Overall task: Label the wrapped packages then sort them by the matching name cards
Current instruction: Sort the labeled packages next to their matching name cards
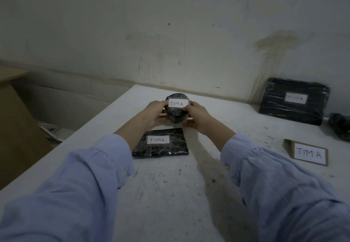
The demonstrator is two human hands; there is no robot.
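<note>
A round black wrapped package (176, 114) with a white label reading TIMA is held above the table between both hands. My left hand (154, 116) grips its left side and my right hand (197, 117) grips its right side. Just in front of them a flat black wrapped package (161, 148) lies on the table, also labelled TIMA. A large black wrapped package (293, 101) with a TIMA label leans against the wall at the right. A name card (308, 154) reading TIMA lies flat near the table's right edge.
The white, speckled table (170, 185) ends at a wall behind and drops off on the left, where a brown cardboard box (15, 128) stands. Another dark wrapped thing (341, 126) sits at the far right edge, partly cut off.
</note>
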